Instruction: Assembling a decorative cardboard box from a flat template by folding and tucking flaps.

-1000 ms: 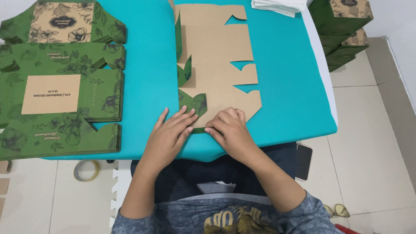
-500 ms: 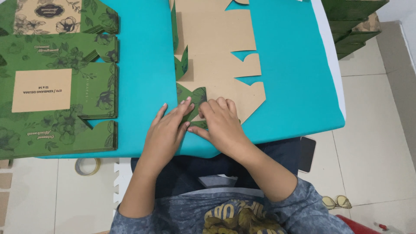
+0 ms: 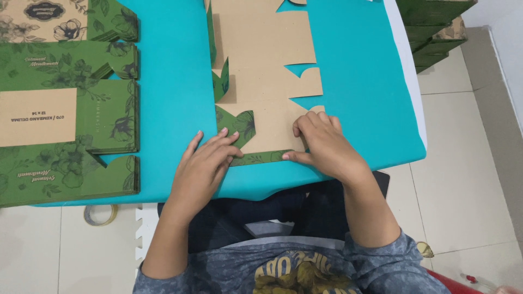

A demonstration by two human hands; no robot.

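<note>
Head view: flat die-cut carton blank (image 3: pixel 261 81), brown inside face up, lying on the teal bench (image 3: pixel 174 98) straight ahead, near edge touching both hands; left hand (image 3: pixel 204 166) spread flat, fingers extended, pressing the folded-up green printed flap (image 3: pixel 239 126) at the blank's near-left corner; right hand (image 3: pixel 321 144) curled, fingertips and thumb pinching down the narrow green strip (image 3: pixel 261 158) turned over along the near edge; nothing lifted, both hands bearing on the card rather than gripping it. Off to the left, a stack of printed green blanks (image 3: pixel 65 109), well apart from the hands; more green boxes (image 3: pixel 436 27) stacked beyond the bench's right end; a roll of tape (image 3: pixel 99 214) on the floor below. Step in hand, by judgement: creasing the near edge flap. Next move likely calls for firm, even pressure along the fold line
</note>
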